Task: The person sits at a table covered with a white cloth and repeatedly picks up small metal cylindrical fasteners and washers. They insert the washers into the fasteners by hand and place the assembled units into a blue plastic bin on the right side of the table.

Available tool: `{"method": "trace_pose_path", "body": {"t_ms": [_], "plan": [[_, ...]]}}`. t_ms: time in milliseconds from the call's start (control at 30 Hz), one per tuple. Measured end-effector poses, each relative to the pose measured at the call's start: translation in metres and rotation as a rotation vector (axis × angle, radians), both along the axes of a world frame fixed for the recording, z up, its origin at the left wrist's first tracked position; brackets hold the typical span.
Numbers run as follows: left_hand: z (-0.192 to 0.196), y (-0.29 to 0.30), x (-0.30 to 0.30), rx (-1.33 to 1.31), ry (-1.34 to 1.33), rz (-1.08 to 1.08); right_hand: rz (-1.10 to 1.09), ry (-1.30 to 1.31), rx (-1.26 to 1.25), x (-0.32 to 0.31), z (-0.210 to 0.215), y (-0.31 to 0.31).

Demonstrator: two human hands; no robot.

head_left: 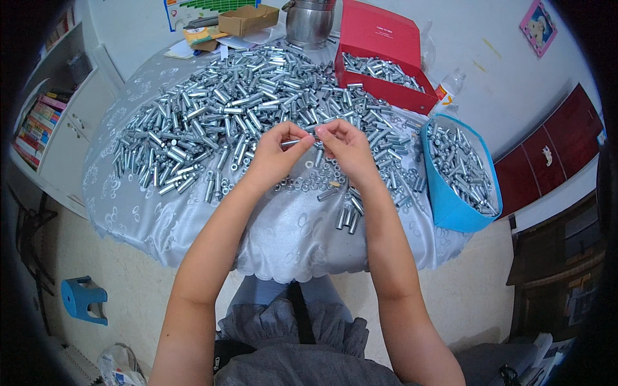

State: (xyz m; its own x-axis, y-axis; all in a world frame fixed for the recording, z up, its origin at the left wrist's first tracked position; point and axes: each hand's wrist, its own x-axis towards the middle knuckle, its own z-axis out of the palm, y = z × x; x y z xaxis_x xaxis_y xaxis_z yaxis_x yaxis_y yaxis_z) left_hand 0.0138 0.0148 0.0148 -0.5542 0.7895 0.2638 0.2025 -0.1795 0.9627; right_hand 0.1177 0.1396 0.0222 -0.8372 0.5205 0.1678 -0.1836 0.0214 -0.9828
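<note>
Both my hands meet over the table, just in front of a wide heap of silvery metal expansion bolts (219, 96). My left hand (277, 157) is closed, with a slim metal expansion bolt (293, 142) between thumb and fingers, pointing toward the other hand. Thumb and fingertips of my right hand (351, 153) are pinched at the bolt's right end; whatever small piece they hold is hidden. Loose nuts and washers (302, 183) lie scattered beneath and between my hands. Several separate bolts (348, 219) rest nearer the table's front edge, beside my right forearm.
A blue fabric bin (444, 199) full of bolts stands at the right table edge. Behind it are a red box (380, 96) with bolts inside and a plastic bottle (449, 87). A metal pot (309, 24) and cardboard box (248, 20) stand at the back. A blue stool (84, 300) is on the floor.
</note>
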Motion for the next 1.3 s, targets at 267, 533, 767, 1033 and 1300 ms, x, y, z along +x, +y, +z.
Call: {"method": "trace_pose_path", "body": {"t_ms": [267,533,767,1033,1300], "plan": [[-0.002,0.001,0.000,0.047,0.007,0.028,0.065,-0.042,0.055,0.002,0.003,0.002],[-0.009,0.002,0.001,0.037,-0.072,-0.060,0.101,-0.074,-0.025,0.003,0.009,-0.008],[-0.010,0.002,0.002,-0.107,-0.171,-0.007,0.182,0.062,0.025,-0.005,-0.004,-0.016],[0.000,0.001,0.010,-0.148,-0.236,-0.099,0.125,0.047,0.268,-0.003,-0.004,-0.027],[0.002,0.003,0.002,-0.044,-0.420,-0.146,0.128,0.188,-0.020,-0.002,0.005,-0.029]]}}
